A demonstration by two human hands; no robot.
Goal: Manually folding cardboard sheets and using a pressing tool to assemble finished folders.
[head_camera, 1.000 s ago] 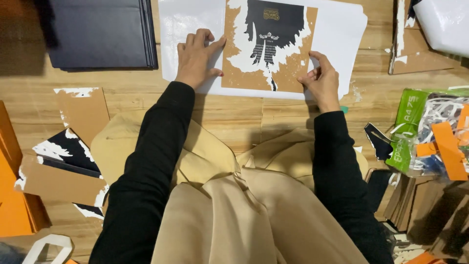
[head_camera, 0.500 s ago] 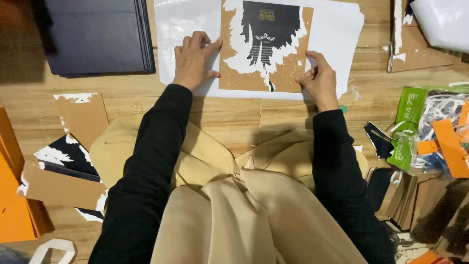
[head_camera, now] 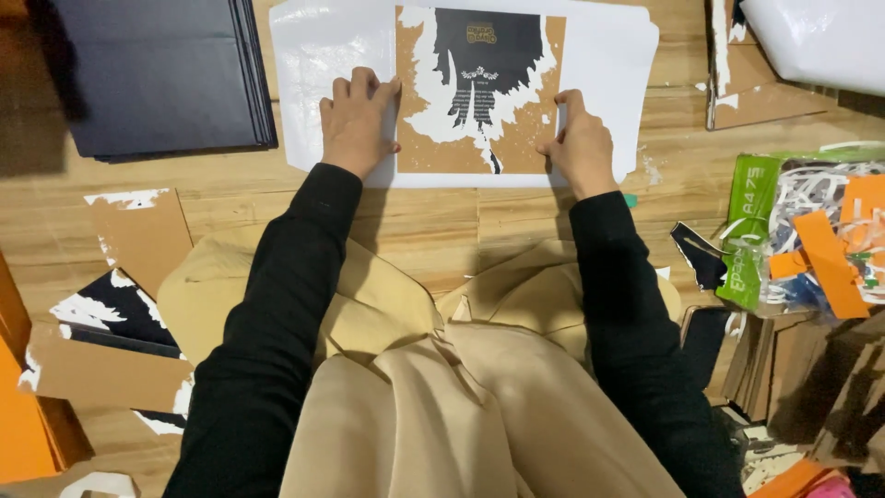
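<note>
1. The brown card panel [head_camera: 475,92] lies flat on a white sheet [head_camera: 323,55] on the wooden floor [head_camera: 461,217], at the far middle of the scene, in front of the seated person.
2. It looks light, thin and fairly stiff — a card that would flex if lifted by one corner. Its printed skin is already torn, so the surface is probably fragile; the side edges seem the safest place to hold it.
3. The panel is brown, with a ragged white layer and a black printed patch with small gold and white marks in its far middle.
4. The left hand [head_camera: 355,124] rests flat, fingers spread, on the sheet at the panel's left edge, grasping nothing.
5. The right hand [head_camera: 579,143] sits at the right edge — fingers curled against it; whether its grip pinches the card I cannot tell.
6. Dark folded boards [head_camera: 157,74] lie far left; torn card scraps [head_camera: 111,341] near left; a green packet [head_camera: 751,231] and orange strips [head_camera: 830,258] at right.
</note>
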